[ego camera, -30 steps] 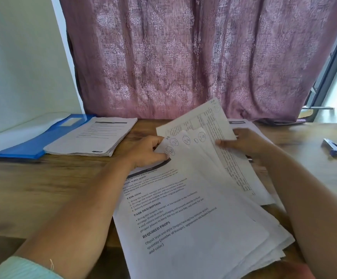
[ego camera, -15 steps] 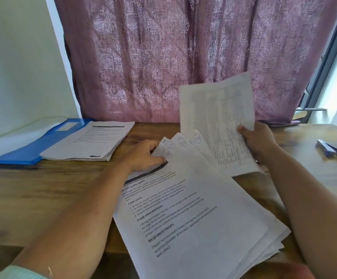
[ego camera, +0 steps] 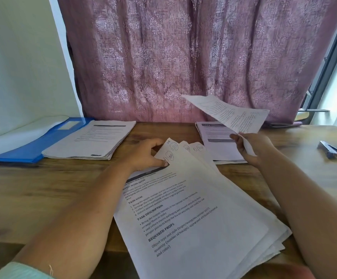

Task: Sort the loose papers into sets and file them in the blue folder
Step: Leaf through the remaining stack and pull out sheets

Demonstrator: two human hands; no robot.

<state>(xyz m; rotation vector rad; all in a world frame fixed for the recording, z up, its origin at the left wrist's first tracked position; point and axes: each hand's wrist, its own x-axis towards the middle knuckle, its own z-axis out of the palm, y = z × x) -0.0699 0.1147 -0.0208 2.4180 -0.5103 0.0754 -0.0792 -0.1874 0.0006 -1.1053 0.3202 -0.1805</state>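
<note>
Left hand (ego camera: pixel 143 156): fingers curled, pinching the upper corners of the fanned loose papers (ego camera: pixel 193 218) lying on the counter (ego camera: pixel 43 188).
Right hand (ego camera: pixel 252 148): pinches one sheet (ego camera: pixel 230 113), raised above a small pile (ego camera: pixel 217 141).
Blue folder (ego camera: pixel 28 146): open at far left, on the counter.
Sorted stack (ego camera: pixel 91 141): just right of the folder, overlapping its edge.
Stapler (ego camera: pixel 332 151): far right.
</note>
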